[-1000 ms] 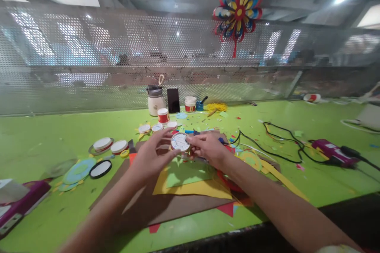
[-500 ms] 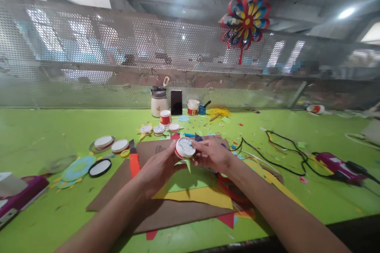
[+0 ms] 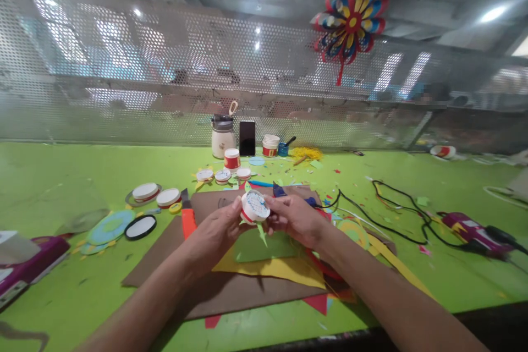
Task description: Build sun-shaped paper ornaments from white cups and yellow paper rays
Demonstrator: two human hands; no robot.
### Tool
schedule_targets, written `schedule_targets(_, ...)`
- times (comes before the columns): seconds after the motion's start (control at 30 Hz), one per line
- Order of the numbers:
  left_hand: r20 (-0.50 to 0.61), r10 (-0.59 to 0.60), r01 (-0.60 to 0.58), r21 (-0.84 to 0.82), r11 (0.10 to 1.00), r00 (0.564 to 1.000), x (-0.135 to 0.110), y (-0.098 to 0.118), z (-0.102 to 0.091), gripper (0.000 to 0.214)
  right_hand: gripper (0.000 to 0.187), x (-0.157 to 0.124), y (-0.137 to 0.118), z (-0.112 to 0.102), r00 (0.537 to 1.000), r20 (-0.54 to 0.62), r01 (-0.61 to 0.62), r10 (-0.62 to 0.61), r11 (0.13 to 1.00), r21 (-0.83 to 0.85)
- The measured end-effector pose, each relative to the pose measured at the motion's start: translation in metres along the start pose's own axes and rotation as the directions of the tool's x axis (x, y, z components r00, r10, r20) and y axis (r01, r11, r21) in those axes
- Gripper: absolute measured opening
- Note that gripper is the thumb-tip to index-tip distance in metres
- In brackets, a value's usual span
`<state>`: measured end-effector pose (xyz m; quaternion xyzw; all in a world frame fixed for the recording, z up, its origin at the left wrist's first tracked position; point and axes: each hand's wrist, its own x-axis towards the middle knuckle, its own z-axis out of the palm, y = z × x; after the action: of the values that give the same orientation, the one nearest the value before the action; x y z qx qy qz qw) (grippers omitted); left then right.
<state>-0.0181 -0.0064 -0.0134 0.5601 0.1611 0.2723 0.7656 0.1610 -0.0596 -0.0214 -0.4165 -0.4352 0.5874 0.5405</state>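
Note:
A cut-off paper cup base [image 3: 256, 207], white with a red band and blue marks on its round face, is held up over the work mat. Pointed green paper pieces [image 3: 262, 235] stick out from its lower and upper edges. My left hand [image 3: 218, 228] grips it by the left side, thumb on the rim. At the right rim my right hand [image 3: 299, 221] pinches, its thumb and fingertips closed there; its lower fingers are partly hidden. Beneath lie a green paper sheet [image 3: 264, 251], a yellow sheet [image 3: 284, 273] and brown cardboard [image 3: 231, 298].
An orange utility knife [image 3: 188, 220] lies left of my hands. Behind stand several cup bases [image 3: 223, 177], a red-and-white cup [image 3: 232, 160], a jar [image 3: 223, 140] and a phone [image 3: 247, 138]. A black cable [image 3: 383, 231] and a purple power strip [image 3: 474, 234] are at right.
The cup base has tilted slightly in my hands, so its green pieces show more above and below. Both hands keep their hold. The view has shifted a little.

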Motion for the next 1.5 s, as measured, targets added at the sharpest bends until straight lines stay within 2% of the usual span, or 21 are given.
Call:
schedule_targets(0.07,-0.016,0.023,-0.023,0.005,1.0,1.0,0.0,0.003,-0.001,0.039,0.042,-0.002,-0.004,-0.003,0.984,-0.129,0.095,-0.123,0.974,-0.206)
schedule_targets(0.13,-0.031,0.039,-0.039,0.004,0.999,0.999,0.0,0.007,-0.002,0.038,0.037,-0.006,-0.011,-0.006,0.908,-0.232,0.219,-0.348,0.868,-0.446)
schedule_targets(0.17,-0.034,0.035,-0.035,0.001,0.999,0.999,0.0,0.008,-0.002,0.038,0.035,-0.009,-0.015,-0.006,0.855,-0.226,0.283,-0.467,0.785,-0.552)
schedule_targets(0.23,-0.035,0.002,-0.002,-0.011,1.0,0.999,0.0,0.008,-0.002,0.038,0.037,-0.016,-0.022,-0.006,0.767,-0.11,0.388,-0.632,0.594,-0.705)
schedule_targets(0.27,-0.031,-0.02,0.02,-0.018,1.0,0.999,0.0,0.007,-0.001,0.037,0.042,-0.019,-0.025,-0.004,0.745,-0.025,0.422,-0.666,0.5,-0.756)
schedule_targets(0.37,0.003,-0.06,0.06,-0.038,0.997,0.998,-0.001,0.003,0.0,0.035,0.058,-0.025,-0.027,0.003,0.727,0.182,0.459,-0.662,0.271,-0.846)
schedule_targets(0.47,0.027,-0.069,0.071,-0.055,0.996,0.997,-0.002,0.0,0.002,0.032,0.07,-0.026,-0.023,0.008,0.723,0.249,0.453,-0.644,0.171,-0.875)
schedule_targets(0.67,0.016,-0.074,0.075,-0.069,0.995,0.997,-0.001,-0.001,0.002,0.031,0.061,-0.026,-0.015,0.01,0.683,0.239,0.471,-0.69,0.166,-0.866)
schedule_targets(0.83,-0.015,-0.063,0.061,-0.082,0.995,0.998,0.0,-0.004,0.0,0.031,0.053,-0.027,-0.017,0.015,0.683,0.195,0.467,-0.704,0.215,-0.858)
schedule_targets(1.03,-0.044,-0.043,0.039,-0.093,0.995,0.998,0.001,-0.005,0.001,0.032,0.042,-0.027,-0.017,0.02,0.616,0.185,0.476,-0.766,0.175,-0.862)
schedule_targets(1.13,-0.055,-0.032,0.027,-0.1,0.995,0.998,0.001,-0.004,0.003,0.031,0.042,-0.027,-0.016,0.021,0.601,0.168,0.472,-0.781,0.177,-0.863)
schedule_targets(1.2,-0.051,-0.031,0.025,-0.109,0.994,0.998,0.0,-0.003,0.004,0.032,0.041,-0.027,-0.015,0.021,0.609,0.129,0.467,-0.782,0.223,-0.856)
schedule_targets(1.43,-0.027,-0.027,0.023,-0.134,0.991,0.999,0.0,0.0,0.008,0.031,0.045,-0.025,-0.01,0.02,0.68,0.027,0.482,-0.733,0.418,-0.77)
schedule_targets(1.5,-0.025,-0.031,0.027,-0.135,0.991,0.999,0.0,0.001,0.009,0.033,0.045,-0.023,-0.008,0.02,0.685,0.023,0.487,-0.728,0.435,-0.757)
